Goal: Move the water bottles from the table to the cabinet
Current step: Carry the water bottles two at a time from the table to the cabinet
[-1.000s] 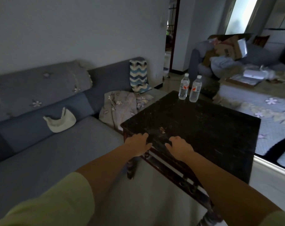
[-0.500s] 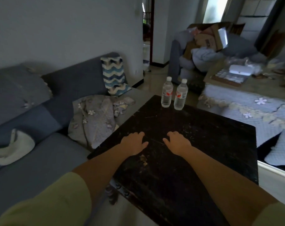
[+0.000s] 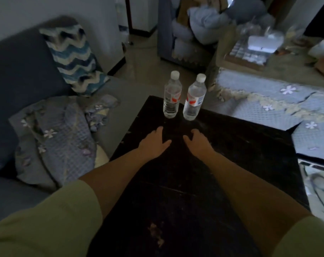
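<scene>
Left hand: left hand [image 3: 153, 143], fingers loosely spread, holding nothing, above the dark worn wooden table [image 3: 250, 154].
Right hand: right hand [image 3: 199, 142], fingers relaxed and apart, likewise empty.
Bottle one: clear plastic water bottle with white cap and red label [image 3: 172, 95], upright, just beyond the left fingertips.
Bottle two: matching clear capped bottle [image 3: 194, 98], upright beside it, just beyond the right.
Cabinet: not in view.
Progress: nothing moved yet; both bottles remain to be grasped and carried.
</scene>
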Action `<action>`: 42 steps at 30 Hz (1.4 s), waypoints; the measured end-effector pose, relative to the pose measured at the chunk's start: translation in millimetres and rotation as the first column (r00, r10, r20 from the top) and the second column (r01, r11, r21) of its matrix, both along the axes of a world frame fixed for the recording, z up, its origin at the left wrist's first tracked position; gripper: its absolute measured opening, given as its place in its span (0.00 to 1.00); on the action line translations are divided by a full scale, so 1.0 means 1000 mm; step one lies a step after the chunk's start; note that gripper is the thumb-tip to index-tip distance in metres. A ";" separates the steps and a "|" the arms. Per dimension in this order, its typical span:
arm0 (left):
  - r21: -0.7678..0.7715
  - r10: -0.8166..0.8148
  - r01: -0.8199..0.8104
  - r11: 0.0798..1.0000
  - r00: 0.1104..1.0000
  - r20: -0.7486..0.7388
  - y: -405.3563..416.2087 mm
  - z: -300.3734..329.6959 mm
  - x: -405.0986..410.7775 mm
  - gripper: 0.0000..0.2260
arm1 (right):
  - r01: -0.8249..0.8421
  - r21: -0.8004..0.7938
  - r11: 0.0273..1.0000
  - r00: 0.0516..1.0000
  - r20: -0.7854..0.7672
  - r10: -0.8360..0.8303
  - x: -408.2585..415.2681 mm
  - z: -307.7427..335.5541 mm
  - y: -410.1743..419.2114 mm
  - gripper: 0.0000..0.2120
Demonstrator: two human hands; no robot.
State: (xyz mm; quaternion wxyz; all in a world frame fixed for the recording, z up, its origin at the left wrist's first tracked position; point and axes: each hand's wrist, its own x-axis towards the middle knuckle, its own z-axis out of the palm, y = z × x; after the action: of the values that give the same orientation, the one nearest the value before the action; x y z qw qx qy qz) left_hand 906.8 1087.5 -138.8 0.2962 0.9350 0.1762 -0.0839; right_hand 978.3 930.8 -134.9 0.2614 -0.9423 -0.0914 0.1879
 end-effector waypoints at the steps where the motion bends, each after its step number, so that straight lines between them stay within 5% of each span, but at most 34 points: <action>1: -0.022 0.014 -0.013 1.000 1.000 0.004 0.012 -0.007 0.016 0.34 | 0.064 0.041 0.997 0.998 -0.024 -0.063 0.014 -0.006 0.010 0.29; 10: -0.324 0.186 -0.126 0.938 0.969 0.164 0.053 -0.047 0.147 0.46 | 0.458 0.283 0.843 0.886 -0.070 -0.458 0.121 -0.043 0.053 0.44; 17: -0.561 0.354 -0.097 0.822 0.859 0.370 0.047 -0.081 0.202 0.43 | 0.441 0.598 0.670 0.861 -0.070 -0.505 0.166 -0.078 0.062 0.44; 24: -0.573 0.465 -0.192 0.797 0.801 0.378 0.038 -0.092 0.208 0.32 | 0.406 0.577 0.709 0.872 -0.013 -0.490 0.177 -0.089 0.062 0.37; 35: -0.583 0.369 -0.120 0.804 0.869 0.330 0.026 -0.078 0.144 0.32 | 0.435 0.515 0.739 0.878 -0.061 -0.475 0.106 -0.071 0.043 0.35; 42: -0.571 0.345 -0.192 0.799 0.922 0.173 0.018 -0.063 0.080 0.29 | 0.499 0.423 0.756 0.858 -0.122 -0.498 0.043 -0.063 0.008 0.34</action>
State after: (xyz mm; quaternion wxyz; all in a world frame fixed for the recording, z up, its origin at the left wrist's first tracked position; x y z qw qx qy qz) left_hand 987.1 1105.2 -201.8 0.5788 0.7798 0.2351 0.0403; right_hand 1021.8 939.0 -198.4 0.5081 -0.8480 0.1229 0.0867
